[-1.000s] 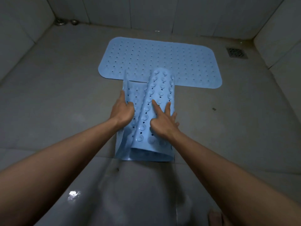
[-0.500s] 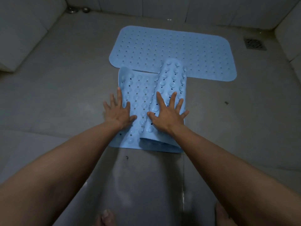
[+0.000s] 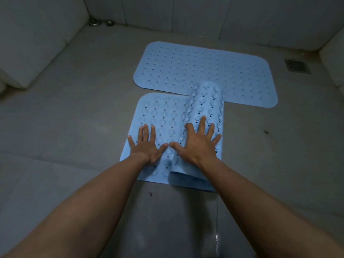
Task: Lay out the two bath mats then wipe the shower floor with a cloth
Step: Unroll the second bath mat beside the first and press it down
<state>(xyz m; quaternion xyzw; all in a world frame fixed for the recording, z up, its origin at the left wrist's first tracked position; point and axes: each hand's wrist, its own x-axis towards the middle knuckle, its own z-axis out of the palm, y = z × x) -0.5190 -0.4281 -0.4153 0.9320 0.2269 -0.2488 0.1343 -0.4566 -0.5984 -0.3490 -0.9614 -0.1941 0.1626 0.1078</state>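
Flat on the grey shower floor (image 3: pixel 74 118) lies a light blue bath mat (image 3: pixel 186 69) with rows of holes, near the back wall. A second blue mat (image 3: pixel 163 112) lies in front of it, its left part flat, its right part still curled into a roll (image 3: pixel 206 103) with suction cups showing. My left hand (image 3: pixel 147 146) presses flat on the unrolled part, fingers spread. On the curled roll rests my right hand (image 3: pixel 197 142), palm down and fingers apart. No cloth is in view.
A floor drain grate (image 3: pixel 297 66) sits at the back right corner. Two metal fittings (image 3: pixel 100 22) stand at the back left corner. Tiled walls (image 3: pixel 186 13) close the floor on the left, back and right. A low tiled ledge (image 3: pixel 37 43) runs along the left.
The second mat has opened further to the left. My left hand went from gripping the mat's raised edge to lying flat on it; my right hand spread out on the roll.
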